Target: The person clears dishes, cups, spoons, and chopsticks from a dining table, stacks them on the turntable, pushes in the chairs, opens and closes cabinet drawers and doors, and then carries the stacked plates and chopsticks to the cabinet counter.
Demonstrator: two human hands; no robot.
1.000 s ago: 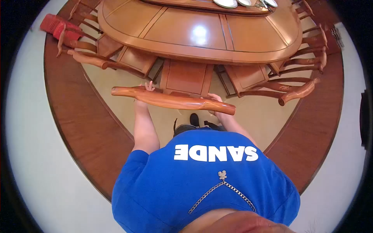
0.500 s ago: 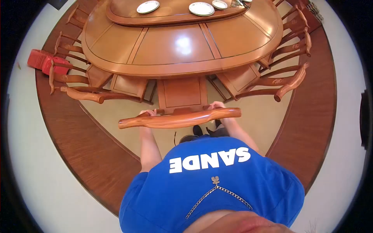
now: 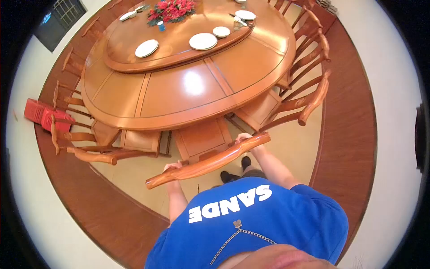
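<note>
A wooden chair (image 3: 210,162) with a curved top rail stands in front of me, its seat partly under the round table (image 3: 179,114). My left hand (image 3: 172,166) is closed on the left side of the chair's back, just beyond the top rail. On the right side, my right hand (image 3: 243,138) grips the same chair, its fingers partly hidden by the rail. The rail slants, with its right end farther from me than the left.
More wooden chairs (image 3: 309,101) ring the table. White plates (image 3: 203,41) and red flowers (image 3: 174,9) stand on its raised turntable (image 3: 121,49). Red plastic stools or boxes (image 3: 49,116) sit by the left wall. My dark shoes (image 3: 246,162) show below the chair.
My view has tilted up and turned, bringing the flowers and more plates into sight. The chair's rail now slants, its left end nearer me. Both hands keep hold of it.
</note>
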